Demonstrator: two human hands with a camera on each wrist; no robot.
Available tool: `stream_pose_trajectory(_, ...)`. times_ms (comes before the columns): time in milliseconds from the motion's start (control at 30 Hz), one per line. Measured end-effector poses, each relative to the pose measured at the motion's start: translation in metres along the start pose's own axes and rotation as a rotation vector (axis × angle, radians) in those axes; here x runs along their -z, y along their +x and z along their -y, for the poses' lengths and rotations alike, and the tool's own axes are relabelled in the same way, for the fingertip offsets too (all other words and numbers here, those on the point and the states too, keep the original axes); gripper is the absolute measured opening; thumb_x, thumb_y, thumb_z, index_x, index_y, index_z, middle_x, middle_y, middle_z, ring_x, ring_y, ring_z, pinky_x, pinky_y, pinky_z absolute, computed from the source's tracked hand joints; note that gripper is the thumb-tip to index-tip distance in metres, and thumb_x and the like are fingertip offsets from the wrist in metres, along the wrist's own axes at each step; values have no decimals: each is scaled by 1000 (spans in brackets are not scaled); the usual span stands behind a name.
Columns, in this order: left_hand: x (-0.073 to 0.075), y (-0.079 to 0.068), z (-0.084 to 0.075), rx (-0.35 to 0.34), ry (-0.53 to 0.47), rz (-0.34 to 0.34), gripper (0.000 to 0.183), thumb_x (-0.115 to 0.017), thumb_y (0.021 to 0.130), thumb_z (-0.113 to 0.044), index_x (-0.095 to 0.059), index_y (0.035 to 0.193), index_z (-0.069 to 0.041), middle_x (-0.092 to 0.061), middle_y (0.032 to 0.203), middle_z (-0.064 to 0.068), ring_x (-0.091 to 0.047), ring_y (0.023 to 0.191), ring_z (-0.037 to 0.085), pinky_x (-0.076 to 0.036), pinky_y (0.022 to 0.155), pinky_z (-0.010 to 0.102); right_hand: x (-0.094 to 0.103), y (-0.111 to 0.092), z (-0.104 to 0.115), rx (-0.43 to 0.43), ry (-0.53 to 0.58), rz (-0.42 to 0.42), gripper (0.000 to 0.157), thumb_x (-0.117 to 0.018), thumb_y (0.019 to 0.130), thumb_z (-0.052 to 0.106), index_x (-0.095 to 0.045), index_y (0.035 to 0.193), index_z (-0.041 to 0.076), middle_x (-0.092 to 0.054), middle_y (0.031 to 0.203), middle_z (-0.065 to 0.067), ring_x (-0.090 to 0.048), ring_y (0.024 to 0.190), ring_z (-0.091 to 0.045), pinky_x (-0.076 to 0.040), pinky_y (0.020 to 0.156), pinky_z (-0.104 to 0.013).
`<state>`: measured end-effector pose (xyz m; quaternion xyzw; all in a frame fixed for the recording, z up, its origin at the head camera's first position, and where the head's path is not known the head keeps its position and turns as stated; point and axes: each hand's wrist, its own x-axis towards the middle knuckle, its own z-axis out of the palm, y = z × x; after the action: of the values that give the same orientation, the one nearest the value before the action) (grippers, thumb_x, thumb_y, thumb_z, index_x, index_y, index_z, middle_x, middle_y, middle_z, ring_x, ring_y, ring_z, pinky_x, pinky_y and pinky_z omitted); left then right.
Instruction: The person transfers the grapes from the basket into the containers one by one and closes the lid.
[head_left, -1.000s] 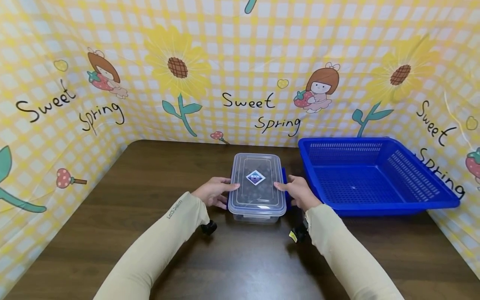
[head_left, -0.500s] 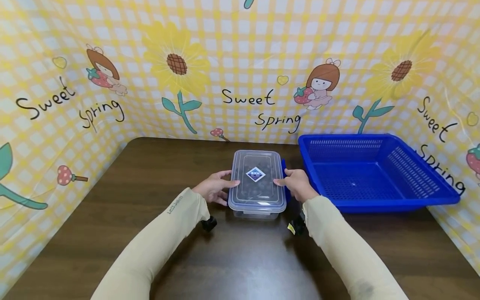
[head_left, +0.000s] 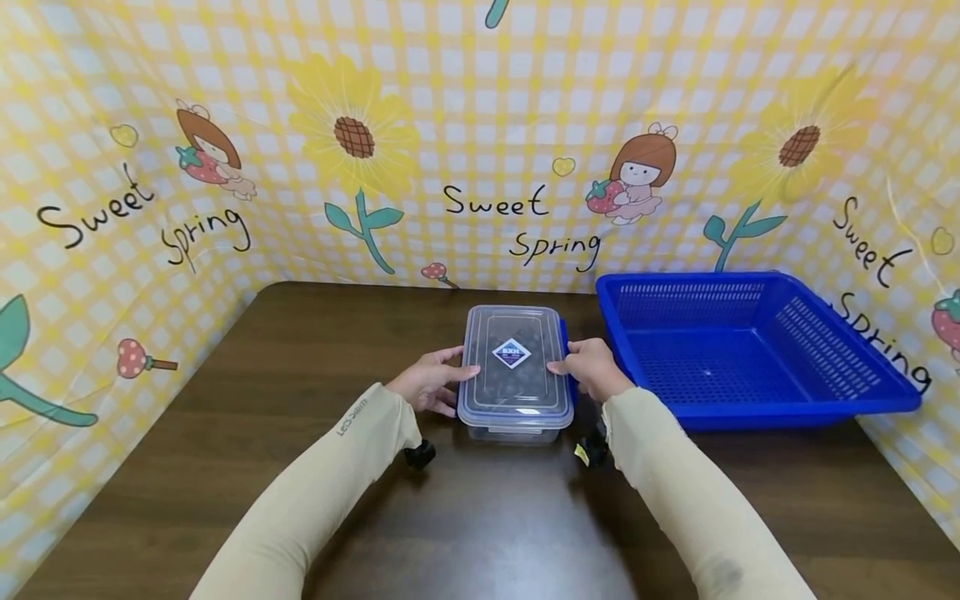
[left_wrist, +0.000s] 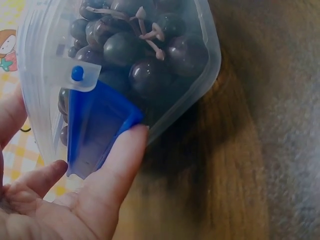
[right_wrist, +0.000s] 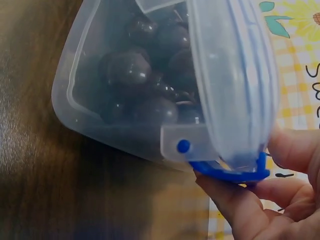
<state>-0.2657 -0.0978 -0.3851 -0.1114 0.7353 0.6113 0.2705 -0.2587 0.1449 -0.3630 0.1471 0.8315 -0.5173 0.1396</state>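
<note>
A clear plastic food container [head_left: 513,400] with a see-through lid and a diamond-shaped label stands on the table. Dark grapes [left_wrist: 150,75] with stems show through its wall in both wrist views. My left hand [head_left: 426,382] grips the left side, thumb on the lid's edge; its fingers touch a blue latch [left_wrist: 95,130] that stands out from the lid. On the opposite side my right hand [head_left: 595,369] pinches the lid's edge and the other blue latch [right_wrist: 227,174], which lies close against the rim. Whether that latch is fastened, I cannot tell.
A large blue plastic basket [head_left: 615,333] with slotted walls stands to the right, close to my right hand. The dark wooden table [head_left: 337,317] ends at a yellow checked cloth [head_left: 480,108] hung at the back and sides.
My right hand's fingers have drawn in toward the container, and the right latch has swung inward to the lid. My left hand and the container stay nearly in place.
</note>
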Motion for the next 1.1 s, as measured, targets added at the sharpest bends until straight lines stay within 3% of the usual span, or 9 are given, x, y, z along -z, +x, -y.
stream_pose_trajectory(367, -4, -2, 0, -20, 51, -45, 81, -68, 90, -28, -19, 154, -19, -67, 99, 17, -68, 80, 30, -57, 62, 41, 0, 0, 4, 63, -163, 25, 62, -63, 91, 7, -34, 144, -7, -37, 147, -22, -55, 116, -33, -47, 93, -51)
stream_pose_trajectory(533, -7, -3, -5, -46, 66, -90, 95, -71, 88, -23, -4, 155, -14, -54, 129, 24, -64, 101, 38, -55, 81, 47, 2, 0, 6, 86, -245, 23, 62, -62, 92, 8, -33, 144, -7, -45, 141, -23, -58, 79, -25, -54, 71, -35)
stream_pose_trajectory(633, -10, -4, -7, -69, 47, -105, 97, -71, 87, -17, -2, 154, -8, -41, 142, 26, -59, 112, 38, -49, 90, 49, 2, 1, 6, 104, -288, 20, 57, -61, 91, 8, -39, 141, -8, -52, 124, -23, -38, 54, -19, -37, 48, -28)
stream_pose_trajectory(700, -13, -5, -9, -87, 64, -120, 85, -71, 87, -15, -17, 152, -2, -45, 139, 25, -61, 109, 36, -50, 89, 47, 2, 1, 6, 107, -295, 16, 52, -62, 91, 8, -44, 137, -8, -53, 115, -22, -31, 49, -16, -33, 44, -26)
stream_pose_trajectory(800, -17, -8, -11, -128, 157, -143, 55, -69, 89, -14, -45, 135, 7, -61, 116, 23, -68, 91, 30, -56, 79, 40, 2, 1, 7, 105, -301, 14, 52, -62, 91, 8, -44, 137, -9, -53, 116, -23, -33, 51, -18, -36, 47, -29)
stream_pose_trajectory(867, -20, -10, -13, -155, 261, -170, 36, -68, 90, -14, -58, 117, 8, -66, 98, 19, -67, 77, 24, -58, 71, 36, 3, 0, 7, 96, -286, 21, 57, -62, 91, 8, -39, 141, -8, -51, 128, -24, -49, 63, -21, -49, 59, -31)
stream_pose_trajectory(933, -23, -13, -16, -170, 341, -202, 29, -68, 90, -13, -60, 108, 8, -65, 90, 16, -63, 69, 20, -57, 65, 34, 2, 0, 8, 87, -267, 31, 62, -61, 92, 8, -33, 145, -7, -43, 142, -24, -58, 85, -27, -54, 77, -38)
stream_pose_trajectory(1033, -26, -15, -18, -173, 384, -231, 23, -68, 89, -10, -61, 103, 8, -64, 86, 14, -62, 66, 19, -57, 62, 33, 1, -1, 9, 77, -253, 37, 62, -61, 92, 7, -32, 145, -6, -37, 147, -22, -55, 101, -27, -50, 89, -43)
stream_pose_trajectory(1100, -27, -17, -20, -180, 398, -243, 20, -67, 89, -8, -60, 100, 8, -63, 86, 15, -63, 67, 19, -57, 62, 33, -1, -1, 10, 85, -263, 26, 60, -60, 92, 6, -35, 144, -6, -43, 142, -23, -53, 90, -26, -51, 84, -39)
